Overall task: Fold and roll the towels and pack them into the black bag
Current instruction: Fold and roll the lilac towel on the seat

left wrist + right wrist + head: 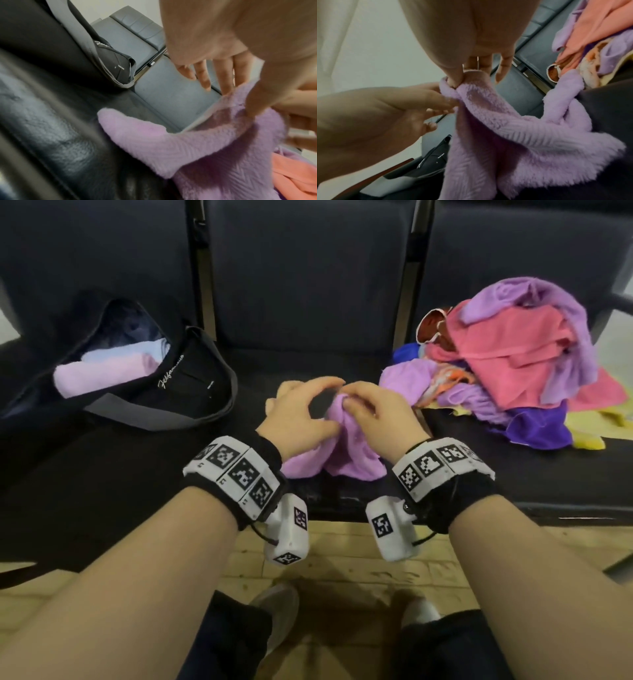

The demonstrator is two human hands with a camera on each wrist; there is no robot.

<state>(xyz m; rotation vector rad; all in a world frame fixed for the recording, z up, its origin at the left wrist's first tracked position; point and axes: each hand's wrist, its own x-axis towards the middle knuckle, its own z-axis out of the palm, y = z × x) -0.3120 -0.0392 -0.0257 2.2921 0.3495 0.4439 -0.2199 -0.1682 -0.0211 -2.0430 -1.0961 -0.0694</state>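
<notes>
A fluffy lilac towel (346, 450) hangs bunched over the front of the middle black seat (342, 494). My right hand (347, 398) pinches its top corner between thumb and forefinger (453, 79), holding it up. My left hand (334, 405) is right beside it, fingers (205, 79) spread and fairly straight, with the thumb (254, 108) touching the towel (197, 148) just below the corner. The black bag (195, 378) lies open on the left seat with rolled pale pink and lilac towels (102, 371) inside.
A loose heap of towels (513, 357), pink, lilac, purple and yellow, covers the right seat. Dark padded backrests (301, 268) run behind all the seats. Below the seat edge is a wooden floor (342, 570), with my legs and shoes.
</notes>
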